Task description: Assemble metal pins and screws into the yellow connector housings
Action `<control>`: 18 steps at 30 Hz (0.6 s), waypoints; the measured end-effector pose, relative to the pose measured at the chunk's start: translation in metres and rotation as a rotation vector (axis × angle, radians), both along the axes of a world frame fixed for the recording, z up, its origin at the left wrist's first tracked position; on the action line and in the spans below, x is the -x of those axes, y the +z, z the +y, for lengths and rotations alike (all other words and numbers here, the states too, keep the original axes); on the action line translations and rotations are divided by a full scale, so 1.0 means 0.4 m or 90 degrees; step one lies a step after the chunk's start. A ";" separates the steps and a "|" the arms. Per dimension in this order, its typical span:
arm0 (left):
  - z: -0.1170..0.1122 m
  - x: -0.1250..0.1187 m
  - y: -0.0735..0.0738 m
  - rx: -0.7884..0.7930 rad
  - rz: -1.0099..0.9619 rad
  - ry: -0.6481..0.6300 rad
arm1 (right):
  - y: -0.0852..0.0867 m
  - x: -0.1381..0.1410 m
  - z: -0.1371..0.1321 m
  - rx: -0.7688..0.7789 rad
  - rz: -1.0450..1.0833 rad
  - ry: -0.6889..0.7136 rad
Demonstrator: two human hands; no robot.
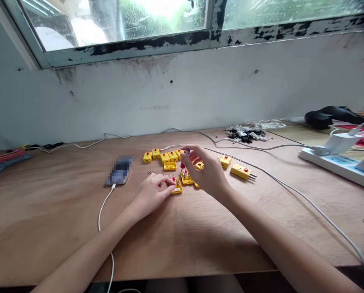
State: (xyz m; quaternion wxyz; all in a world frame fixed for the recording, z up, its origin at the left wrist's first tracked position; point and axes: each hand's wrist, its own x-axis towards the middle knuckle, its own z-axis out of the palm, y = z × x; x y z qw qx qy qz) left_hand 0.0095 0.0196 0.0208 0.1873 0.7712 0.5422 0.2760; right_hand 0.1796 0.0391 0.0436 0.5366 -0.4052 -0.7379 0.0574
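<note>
My right hand (208, 171) is closed around a small screwdriver (182, 165) with a red and purple handle. Its thin shaft slants down toward an opened yellow plug housing (177, 189), though its exact tip is hard to make out. The fingers of my left hand (153, 190) pinch that housing at its left side, close to a red knob on it. Just right of it lies another opened yellow housing (187, 179) with metal parts inside. A yellow cover half (170, 166) rests behind my left hand. Other yellow pieces are partly hidden by my right hand.
Several closed yellow plugs (164, 158) stand behind my hands; one plug with two metal pins (241, 171) lies right. A phone (120, 170) with a white cable is at left. Black and clear small parts (247, 133) are piled behind. A power strip (337, 162) sits right.
</note>
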 end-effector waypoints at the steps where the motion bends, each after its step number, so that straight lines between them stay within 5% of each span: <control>1: 0.000 -0.001 0.000 -0.003 0.004 0.005 | 0.001 0.000 -0.002 0.002 -0.005 0.001; 18: -0.001 0.001 -0.019 -0.022 0.016 -0.026 | 0.001 0.001 -0.006 0.013 -0.046 0.006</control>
